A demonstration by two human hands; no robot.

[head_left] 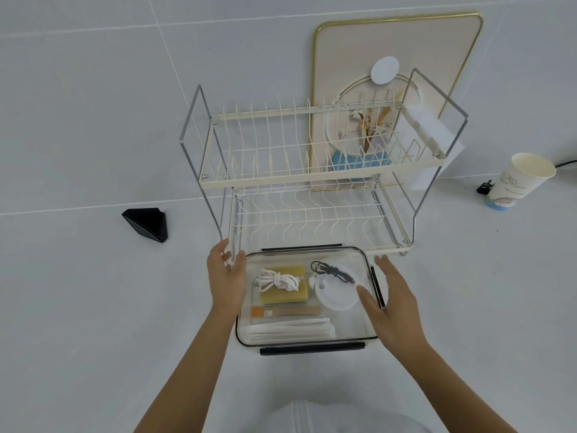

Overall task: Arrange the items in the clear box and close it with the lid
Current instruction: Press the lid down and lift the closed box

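White tabletop and white wall fill the frame, with a wire dish rack [312, 182] standing just behind the clear box [307, 296] at lower centre. Its lid [304, 254] seems already on — dark latches show along the near and far edges and one at the right side. Through it I see a white cable [278, 281] coiled on a yellow sponge [285, 284], a black cable [332, 271] on a white disc [335, 290], a small brush [285, 311] and white wrapped sticks [290, 328]. My left hand [226, 279] sits at the left edge, fingers loosely curled, pinching nothing that I can tell. My right hand [392, 303] hovers at the right edge, fingers spread and open. I judge the box stiff, smooth, slippery and light — best held by its two short sides, pressing the latches down at the edges.
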